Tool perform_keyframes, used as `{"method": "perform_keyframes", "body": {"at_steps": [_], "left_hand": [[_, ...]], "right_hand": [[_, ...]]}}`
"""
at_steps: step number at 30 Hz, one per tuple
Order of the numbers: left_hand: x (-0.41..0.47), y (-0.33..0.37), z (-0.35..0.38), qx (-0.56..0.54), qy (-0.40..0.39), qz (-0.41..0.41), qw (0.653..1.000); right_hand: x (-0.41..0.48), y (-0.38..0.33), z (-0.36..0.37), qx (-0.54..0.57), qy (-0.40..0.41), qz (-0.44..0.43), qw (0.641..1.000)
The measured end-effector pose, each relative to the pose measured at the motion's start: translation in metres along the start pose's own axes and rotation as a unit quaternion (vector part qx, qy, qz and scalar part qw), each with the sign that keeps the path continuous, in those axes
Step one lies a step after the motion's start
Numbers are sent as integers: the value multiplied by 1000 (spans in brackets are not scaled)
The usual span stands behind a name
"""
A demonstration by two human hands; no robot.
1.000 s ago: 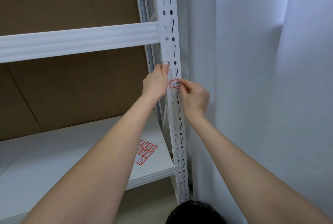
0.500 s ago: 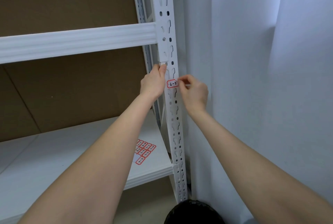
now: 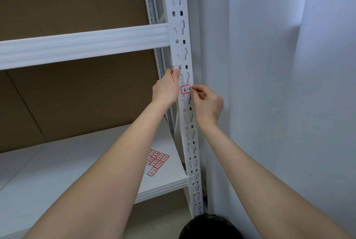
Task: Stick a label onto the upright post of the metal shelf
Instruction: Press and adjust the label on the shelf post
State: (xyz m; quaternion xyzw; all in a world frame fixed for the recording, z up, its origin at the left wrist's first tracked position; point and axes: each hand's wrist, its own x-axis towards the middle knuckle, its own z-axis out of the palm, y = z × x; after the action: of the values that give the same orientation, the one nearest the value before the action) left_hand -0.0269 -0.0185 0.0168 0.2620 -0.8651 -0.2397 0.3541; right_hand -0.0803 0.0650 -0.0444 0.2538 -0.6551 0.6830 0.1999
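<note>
A white perforated upright post (image 3: 180, 27) of the metal shelf runs from top to bottom in the middle. A small white label with a red border (image 3: 186, 89), handwritten in black, lies against the post's front face. My right hand (image 3: 207, 104) pinches the label's right edge between thumb and fingers. My left hand (image 3: 167, 89) grips the post's left edge just below the horizontal beam, level with the label.
A white horizontal beam (image 3: 82, 45) joins the post above my hands. On the lower white shelf board (image 3: 57, 171) lies a sheet of red-bordered labels (image 3: 156, 161). Brown cardboard backs the shelf. A pale wall and curtain stand right. A dark round object (image 3: 210, 227) sits at the bottom.
Both hands and the label stay at the same spot on the post; the view has only shifted slightly.
</note>
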Motion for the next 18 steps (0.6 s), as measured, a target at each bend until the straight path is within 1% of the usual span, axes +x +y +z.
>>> {"method": "perform_keyframes", "body": {"at_steps": [6,11,18], "left_hand": [[3,-3,1,1,0,2,1000],[2,-2,1,-4,-1,2,1000],[3,-3,1,-1,2,2,1000]], "right_hand": [[8,-1,-2,-55,-30,-25,998],[7,-2,-7,1,-27,37,999],[5,-4,-3,-13,-15,39,999]]}}
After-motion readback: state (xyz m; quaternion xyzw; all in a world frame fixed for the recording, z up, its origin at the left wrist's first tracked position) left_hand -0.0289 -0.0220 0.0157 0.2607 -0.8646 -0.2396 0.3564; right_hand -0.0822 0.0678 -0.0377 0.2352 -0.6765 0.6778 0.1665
